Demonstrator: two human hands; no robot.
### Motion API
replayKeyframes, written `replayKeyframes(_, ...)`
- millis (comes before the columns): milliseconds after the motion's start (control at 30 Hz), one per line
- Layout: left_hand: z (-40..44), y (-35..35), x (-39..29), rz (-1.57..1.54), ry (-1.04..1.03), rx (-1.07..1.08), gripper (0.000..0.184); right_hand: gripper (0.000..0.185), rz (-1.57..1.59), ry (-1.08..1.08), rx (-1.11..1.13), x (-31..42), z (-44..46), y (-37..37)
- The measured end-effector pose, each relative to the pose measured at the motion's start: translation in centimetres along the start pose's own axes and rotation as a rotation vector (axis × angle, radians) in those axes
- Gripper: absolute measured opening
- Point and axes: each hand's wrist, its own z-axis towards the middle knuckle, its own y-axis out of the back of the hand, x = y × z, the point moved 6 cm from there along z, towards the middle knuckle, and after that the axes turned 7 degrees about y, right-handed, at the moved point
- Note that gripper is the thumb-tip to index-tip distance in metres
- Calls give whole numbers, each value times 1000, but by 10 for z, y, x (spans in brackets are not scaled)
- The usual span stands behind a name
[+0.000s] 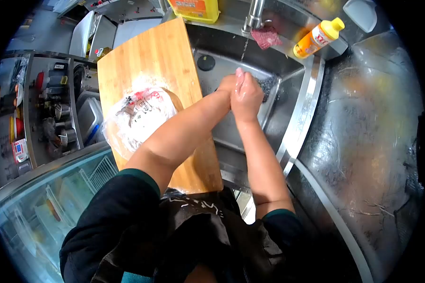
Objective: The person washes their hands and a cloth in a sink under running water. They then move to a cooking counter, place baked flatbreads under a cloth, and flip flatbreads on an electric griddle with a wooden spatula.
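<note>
Metal sink (pixel 231 125), front and center, is nearest the hands, which are over its basin. Left hand (pixel 226 83) and right hand (pixel 248 98) pressed together, wet-looking; fingers overlap, so can't tell if either is open or closed. No object visible between them. Thin water stream (pixel 244 49) drops from faucet (pixel 255 16) behind the hands. In the sink: round black piece (pixel 206 62) on the left, dark speckled patch at right, partly hidden by the right hand, identity unclear.

Wooden cutting board (pixel 148 54) lies left of the basin, overlapping its edge. On it, clear plastic bag (pixel 144 115), red and dark print, white contents, type unclear; left forearm passes over it.

Back rim: reddish cloth (pixel 266 37) beside faucet; yellow bottle (pixel 316 38), capped, orange label, at right corner; yellow jug (pixel 196 10), orange label, cut by top edge, contents unseen.

Farther left: white bin (pixel 81 34), bottle with red cap at it; whitish tub (pixel 90 117), blue item at its side; shelves (pixel 30 108) with metal cups and packets. Lower left: glass-topped case (pixel 47 198), clear containers and wire rack inside.
</note>
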Motion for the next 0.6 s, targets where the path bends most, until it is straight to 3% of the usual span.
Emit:
replayKeyframes(33, -9, -5, 3, -98, 21, 81, 49, 40, -63, -113, 103, -16, -5, -1)
replayKeyframes(67, -13, -7, 12, -179, 267, -88, 46, 40, -121, -214, 201, -46, 2, 1)
replayKeyframes(100, -8, -18, 11, -304, 232, -2, 45, 39, -177, -301, 290, -74, 15, -2)
replayKeyframes(133, -7, -29, 20, -430, 214, 86, 43, 50, -101, -305, 148, -94, 18, 1)
replayKeyframes(233, -24, -34, -1, -642, 193, 324, 49, 50, 35, -469, 164, -124, 40, 3)
replayKeyframes(300, -35, -30, -17, -636, 196, 590, 51, 47, 748, -887, 65, -135, 31, 3)
replayKeyframes(333, -36, -26, -22, -545, 93, 625, 46, 47, 940, -960, 86, -131, 27, 7)
replayKeyframes(433, -29, -9, -30, -572, -17, 537, 42, 48, 1024, -889, 274, -109, 15, 23)
replayKeyframes(467, -20, -3, -25, -720, 52, 567, 40, 40, 1030, -702, 382, -112, 3, 23)
replayKeyframes(567, -32, 6, -39, -857, 72, 556, 43, 32, 780, -554, 611, -79, -13, 38)
replayKeyframes(600, -33, 7, -42, -744, 38, 542, 44, 32, 775, -574, 510, -85, -13, 39)
